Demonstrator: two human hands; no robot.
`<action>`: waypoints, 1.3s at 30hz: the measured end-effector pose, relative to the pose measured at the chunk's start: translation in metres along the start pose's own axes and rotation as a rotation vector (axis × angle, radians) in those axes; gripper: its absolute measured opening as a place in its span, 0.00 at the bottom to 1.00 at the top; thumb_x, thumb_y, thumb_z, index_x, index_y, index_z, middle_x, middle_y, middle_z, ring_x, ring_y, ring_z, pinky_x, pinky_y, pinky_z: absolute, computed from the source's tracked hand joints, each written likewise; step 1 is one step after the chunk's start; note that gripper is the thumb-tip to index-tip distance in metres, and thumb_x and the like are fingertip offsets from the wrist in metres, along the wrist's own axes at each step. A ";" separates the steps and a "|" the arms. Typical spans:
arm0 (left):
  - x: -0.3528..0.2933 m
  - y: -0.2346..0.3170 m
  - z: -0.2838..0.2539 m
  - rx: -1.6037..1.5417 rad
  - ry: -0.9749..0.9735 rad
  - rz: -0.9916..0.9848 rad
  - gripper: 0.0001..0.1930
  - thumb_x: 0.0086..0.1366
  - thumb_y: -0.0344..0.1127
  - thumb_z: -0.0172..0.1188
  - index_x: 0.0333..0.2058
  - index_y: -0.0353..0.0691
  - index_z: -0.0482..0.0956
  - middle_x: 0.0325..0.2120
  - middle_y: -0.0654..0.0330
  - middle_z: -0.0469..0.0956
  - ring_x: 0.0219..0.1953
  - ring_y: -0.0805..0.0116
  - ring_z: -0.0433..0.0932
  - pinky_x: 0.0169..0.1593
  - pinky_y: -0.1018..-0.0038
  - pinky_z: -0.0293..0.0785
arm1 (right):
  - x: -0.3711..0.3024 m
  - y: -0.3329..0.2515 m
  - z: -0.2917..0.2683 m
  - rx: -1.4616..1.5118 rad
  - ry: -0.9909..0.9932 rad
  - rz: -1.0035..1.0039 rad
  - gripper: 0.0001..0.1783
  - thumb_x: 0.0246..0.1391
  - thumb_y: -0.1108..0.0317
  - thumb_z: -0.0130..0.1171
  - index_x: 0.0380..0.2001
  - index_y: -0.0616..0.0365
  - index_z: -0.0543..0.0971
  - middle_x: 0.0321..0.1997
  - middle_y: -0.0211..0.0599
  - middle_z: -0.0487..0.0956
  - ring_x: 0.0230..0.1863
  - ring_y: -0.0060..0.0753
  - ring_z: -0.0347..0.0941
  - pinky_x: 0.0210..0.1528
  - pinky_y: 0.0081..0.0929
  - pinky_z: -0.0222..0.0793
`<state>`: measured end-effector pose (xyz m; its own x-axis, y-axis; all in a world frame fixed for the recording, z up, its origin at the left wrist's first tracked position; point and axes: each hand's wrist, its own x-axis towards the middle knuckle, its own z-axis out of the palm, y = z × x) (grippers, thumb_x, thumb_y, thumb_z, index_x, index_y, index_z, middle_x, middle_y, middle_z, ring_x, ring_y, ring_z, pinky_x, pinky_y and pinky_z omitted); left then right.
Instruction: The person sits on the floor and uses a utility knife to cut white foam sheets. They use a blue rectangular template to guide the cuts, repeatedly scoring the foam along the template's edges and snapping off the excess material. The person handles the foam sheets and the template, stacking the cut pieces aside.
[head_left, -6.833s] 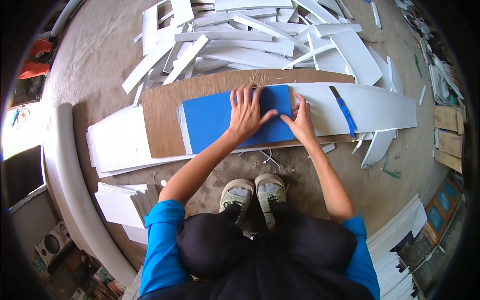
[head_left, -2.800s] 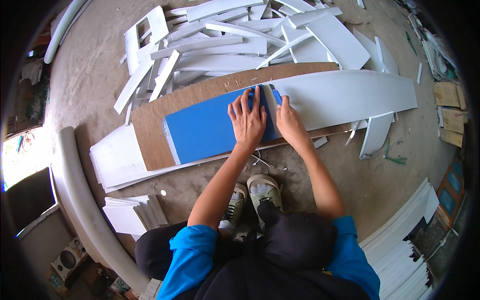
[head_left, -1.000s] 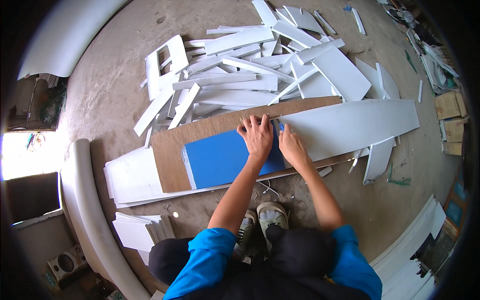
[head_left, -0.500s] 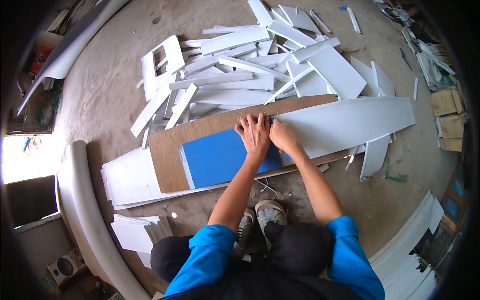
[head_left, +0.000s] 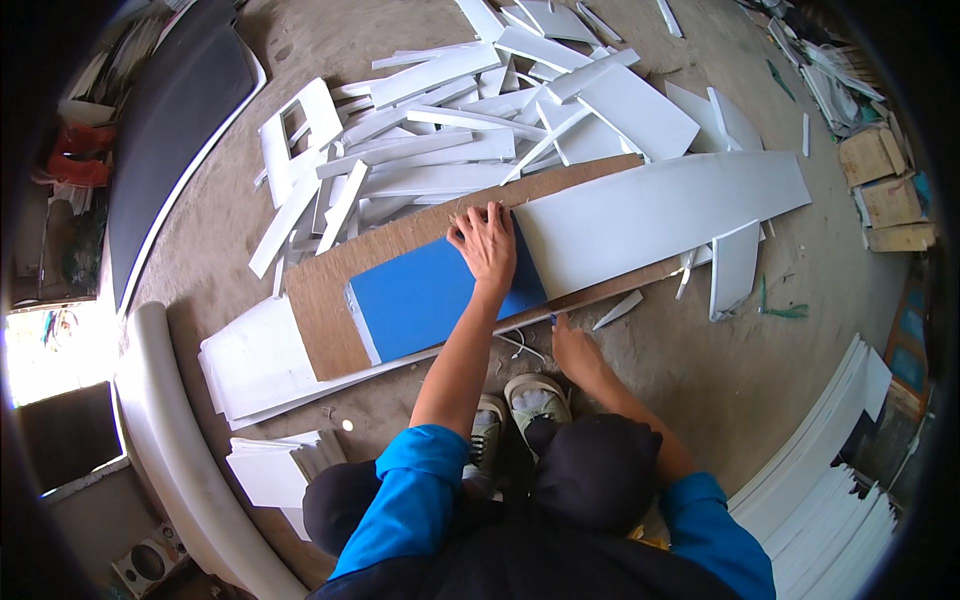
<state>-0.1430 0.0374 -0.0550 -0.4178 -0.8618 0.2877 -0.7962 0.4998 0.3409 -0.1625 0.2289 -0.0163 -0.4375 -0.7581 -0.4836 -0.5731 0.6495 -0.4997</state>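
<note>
A blue rectangular board (head_left: 420,300) lies on a brown wooden board (head_left: 325,305) and over a long white sheet (head_left: 680,210). My left hand (head_left: 487,245) presses down near the blue board's far right corner, its fingers apart and bent at the tips. Off the near edge of the stack, my right hand (head_left: 580,358) is closed around a small blue tool (head_left: 554,318). Only the tool's tip shows past the fingers, so its kind is hidden. The white sheet's right part spreads out beyond the blue board's right edge.
A heap of white offcut strips (head_left: 440,150) lies just beyond the boards. On the left are a white roll (head_left: 185,430) and a stack of small white sheets (head_left: 275,465). Long white panels (head_left: 800,470) lie at the right, near cardboard pieces (head_left: 885,185).
My right hand has moved from beside my left hand at the boards' far edge toward me, past their near edge. The left hand stays pressed on the blue board. The whole view has shifted slightly.
</note>
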 end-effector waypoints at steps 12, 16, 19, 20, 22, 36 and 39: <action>0.005 0.001 -0.002 -0.023 -0.024 0.058 0.10 0.61 0.40 0.47 0.36 0.43 0.74 0.35 0.56 0.71 0.43 0.58 0.66 0.48 0.60 0.56 | 0.073 -0.021 -0.049 -0.027 0.328 -0.122 0.12 0.54 0.65 0.45 0.37 0.62 0.68 0.17 0.53 0.73 0.22 0.55 0.72 0.25 0.45 0.68; 0.007 0.002 0.002 -0.050 -0.032 0.097 0.10 0.61 0.38 0.46 0.34 0.41 0.73 0.35 0.56 0.70 0.43 0.58 0.66 0.48 0.61 0.57 | 0.123 -0.036 -0.046 -0.090 0.341 -0.190 0.15 0.55 0.64 0.43 0.40 0.65 0.67 0.19 0.53 0.75 0.24 0.55 0.73 0.27 0.45 0.69; 0.006 0.000 0.002 -0.035 -0.015 0.120 0.10 0.61 0.38 0.46 0.32 0.40 0.72 0.34 0.55 0.70 0.42 0.58 0.66 0.47 0.62 0.57 | 0.133 -0.046 -0.041 -0.150 0.296 -0.198 0.18 0.55 0.64 0.42 0.43 0.68 0.66 0.20 0.54 0.75 0.25 0.56 0.74 0.28 0.45 0.70; 0.006 0.000 0.002 -0.032 -0.002 0.130 0.10 0.62 0.38 0.46 0.32 0.40 0.72 0.33 0.55 0.70 0.42 0.58 0.66 0.47 0.62 0.57 | 0.134 -0.048 -0.041 -0.162 0.294 -0.199 0.18 0.55 0.65 0.41 0.43 0.69 0.65 0.20 0.55 0.75 0.25 0.56 0.74 0.28 0.46 0.70; 0.007 -0.001 0.002 -0.041 -0.059 0.102 0.10 0.61 0.39 0.46 0.33 0.40 0.72 0.33 0.55 0.69 0.41 0.58 0.66 0.47 0.62 0.57 | 0.135 -0.053 -0.042 -0.163 0.285 -0.199 0.18 0.54 0.66 0.41 0.43 0.71 0.65 0.21 0.56 0.75 0.26 0.57 0.74 0.28 0.46 0.71; 0.006 0.002 0.004 -0.029 -0.010 0.074 0.11 0.62 0.39 0.46 0.33 0.38 0.72 0.33 0.56 0.69 0.41 0.58 0.66 0.47 0.61 0.57 | 0.106 -0.037 -0.036 -0.082 0.057 -0.103 0.10 0.48 0.72 0.43 0.32 0.69 0.67 0.26 0.62 0.75 0.32 0.59 0.74 0.34 0.47 0.70; 0.005 0.002 0.004 -0.031 0.021 0.080 0.11 0.62 0.40 0.46 0.33 0.38 0.72 0.33 0.56 0.70 0.41 0.58 0.66 0.47 0.62 0.57 | 0.071 -0.025 -0.033 -0.075 -0.036 -0.072 0.12 0.47 0.74 0.42 0.36 0.69 0.65 0.27 0.64 0.74 0.33 0.62 0.73 0.36 0.49 0.69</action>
<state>-0.1481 0.0337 -0.0569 -0.4696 -0.8174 0.3337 -0.7469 0.5693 0.3434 -0.2022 0.1565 -0.0147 -0.3687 -0.7994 -0.4744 -0.6532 0.5859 -0.4797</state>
